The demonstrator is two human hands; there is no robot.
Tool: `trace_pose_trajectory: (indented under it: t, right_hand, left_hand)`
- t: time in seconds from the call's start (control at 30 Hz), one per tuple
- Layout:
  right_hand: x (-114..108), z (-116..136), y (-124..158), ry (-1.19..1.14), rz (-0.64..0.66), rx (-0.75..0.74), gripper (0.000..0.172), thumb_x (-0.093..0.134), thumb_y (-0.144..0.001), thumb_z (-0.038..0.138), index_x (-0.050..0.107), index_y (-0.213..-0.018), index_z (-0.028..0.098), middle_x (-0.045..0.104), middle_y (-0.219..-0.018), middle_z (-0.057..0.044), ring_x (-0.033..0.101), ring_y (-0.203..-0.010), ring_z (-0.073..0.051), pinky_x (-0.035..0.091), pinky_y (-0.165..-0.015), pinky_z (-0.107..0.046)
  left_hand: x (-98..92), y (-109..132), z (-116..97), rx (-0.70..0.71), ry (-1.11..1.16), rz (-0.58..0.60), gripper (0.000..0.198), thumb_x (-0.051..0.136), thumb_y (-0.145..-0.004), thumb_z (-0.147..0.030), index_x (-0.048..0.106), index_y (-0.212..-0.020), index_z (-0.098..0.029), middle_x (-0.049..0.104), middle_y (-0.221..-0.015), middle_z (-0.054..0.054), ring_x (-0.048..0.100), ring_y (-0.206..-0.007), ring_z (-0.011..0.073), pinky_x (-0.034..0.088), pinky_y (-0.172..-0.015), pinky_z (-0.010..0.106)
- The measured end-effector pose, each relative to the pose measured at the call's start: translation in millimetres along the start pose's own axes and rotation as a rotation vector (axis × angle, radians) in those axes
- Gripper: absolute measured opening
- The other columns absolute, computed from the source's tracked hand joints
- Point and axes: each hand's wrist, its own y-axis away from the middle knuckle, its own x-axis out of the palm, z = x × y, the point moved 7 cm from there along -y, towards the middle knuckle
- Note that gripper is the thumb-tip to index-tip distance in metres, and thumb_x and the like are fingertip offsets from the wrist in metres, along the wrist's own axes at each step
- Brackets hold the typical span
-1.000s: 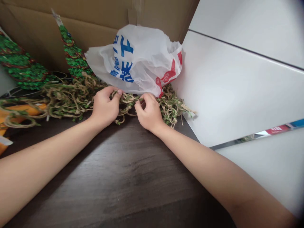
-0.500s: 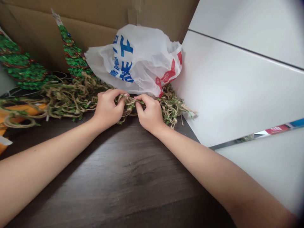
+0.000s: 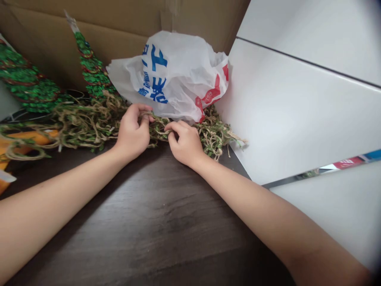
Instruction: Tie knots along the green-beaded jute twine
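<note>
Head camera: left hand (image 3: 132, 131) and right hand (image 3: 186, 143) pinch leafy twine (image 3: 159, 129) between their fingers (image 3: 175, 126).

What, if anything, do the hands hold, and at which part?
The leafy twine: left hand and right hand pinch its strands mid-heap, in front of the white bag.

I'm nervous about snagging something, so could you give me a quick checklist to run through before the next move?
1. Left hand on the leafy twine: ok, thumb and fingers close around it.
2. Right hand on the twine: ok, thumb and index finger at a strand.
3. Twine free of tangles: not ok, it lies in a looped heap.
4. White plastic bag apart from the heap: not ok, it rests against it.
5. Both hands on the same strand: cannot tell.
</note>
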Motion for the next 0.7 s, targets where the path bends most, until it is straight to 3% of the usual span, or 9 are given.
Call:
trace_pose_trajectory:
  t: [0.17, 0.27, 0.47, 0.57, 0.63, 0.7]
  right_hand:
    - [-5.6, 0.2, -0.3, -0.003, -0.062, 0.028, 0.027, 0.049, -0.097, 0.013, 0.073, -0.103, 0.023, 0.076, -0.114, -0.008, 0.070, -0.114, -0.025, 0.051, -0.109, -0.045]
    - [-9.3, 2.2, 0.3, -0.026, -0.120, 0.015, 0.020, 0.051, -0.102, 0.021, 0.070, -0.094, 0.022, 0.074, -0.107, -0.008, 0.070, -0.105, -0.024, 0.052, -0.102, -0.043]
    - [-7.2, 5.6, 0.3, 0.022, -0.092, -0.017, 0.031, 0.060, -0.100, 0.027, 0.049, -0.071, 0.025, 0.067, -0.082, -0.002, 0.064, -0.086, -0.020, 0.050, -0.089, -0.040]
    - [-5.2, 2.2, -0.1, 0.006, -0.076, -0.002, 0.005, 0.063, -0.095, 0.023, 0.061, -0.091, 0.025, 0.071, -0.087, -0.001, 0.068, -0.090, -0.022, 0.052, -0.092, -0.040]
    - [-3.4, -2.1, -0.6, -0.010, -0.069, 0.028, 0.018, 0.062, -0.096, 0.022, 0.066, -0.114, 0.024, 0.076, -0.096, -0.002, 0.071, -0.096, -0.023, 0.054, -0.096, -0.041]
    - [-1.2, -4.7, -1.2, -0.004, -0.056, 0.036, 0.024, 0.058, -0.100, 0.023, 0.068, -0.121, 0.022, 0.079, -0.105, -0.006, 0.074, -0.103, -0.026, 0.054, -0.101, -0.044]
  left_hand:
    - [3.1, 4.7, -16.8, 0.056, -0.194, 0.114, 0.014, 0.068, -0.089, -0.029, 0.074, -0.100, -0.023, 0.080, -0.101, 0.004, 0.075, -0.102, 0.0266, 0.056, -0.107, 0.045]
    - [2.8, 5.5, -18.7, 0.019, -0.220, 0.134, 0.014, 0.070, -0.090, -0.033, 0.073, -0.098, -0.022, 0.081, -0.100, 0.004, 0.075, -0.101, 0.0272, 0.056, -0.108, 0.048]
    - [8.9, 5.8, -20.5, 0.024, -0.156, 0.210, 0.018, 0.067, -0.094, -0.034, 0.079, -0.104, -0.024, 0.085, -0.107, 0.006, 0.079, -0.104, 0.0290, 0.060, -0.105, 0.047]
    - [11.0, 7.6, -25.0, 0.055, -0.149, 0.240, 0.018, 0.067, -0.094, -0.031, 0.083, -0.102, -0.026, 0.086, -0.110, 0.005, 0.080, -0.105, 0.0288, 0.062, -0.103, 0.046]
    - [10.4, 8.6, -27.5, 0.068, -0.137, 0.234, 0.018, 0.069, -0.093, -0.031, 0.084, -0.102, -0.027, 0.086, -0.110, 0.005, 0.080, -0.106, 0.0289, 0.063, -0.100, 0.045]
    - [10.4, 9.2, -27.9, 0.067, -0.124, 0.236, 0.019, 0.071, -0.093, -0.032, 0.085, -0.104, -0.027, 0.086, -0.110, 0.004, 0.080, -0.104, 0.0285, 0.063, -0.098, 0.043]
